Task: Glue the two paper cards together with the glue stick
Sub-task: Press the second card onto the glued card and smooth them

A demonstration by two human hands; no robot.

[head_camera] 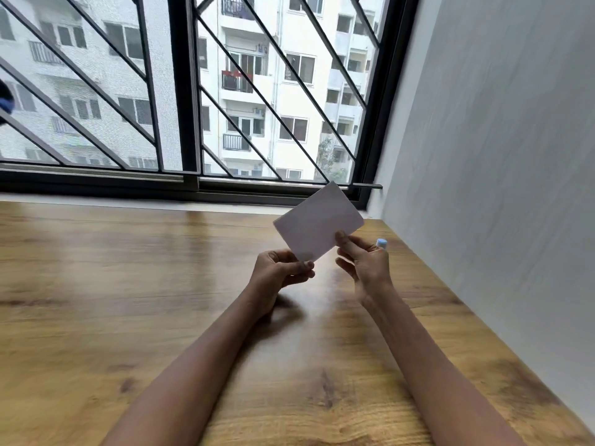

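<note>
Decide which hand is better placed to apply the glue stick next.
Right. The blue-capped white glue stick shows just behind the right hand, which pinches the white paper card's side edge; the left hand, farther away, grips its lower corner.

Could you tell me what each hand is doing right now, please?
Left hand: pinches the paper card at its lower corner.
Right hand: pinches the card's right edge; glue stick behind it, grip unclear.

One card [317,222], one glue stick [382,243], one left hand [280,268], one right hand [367,263].
</note>
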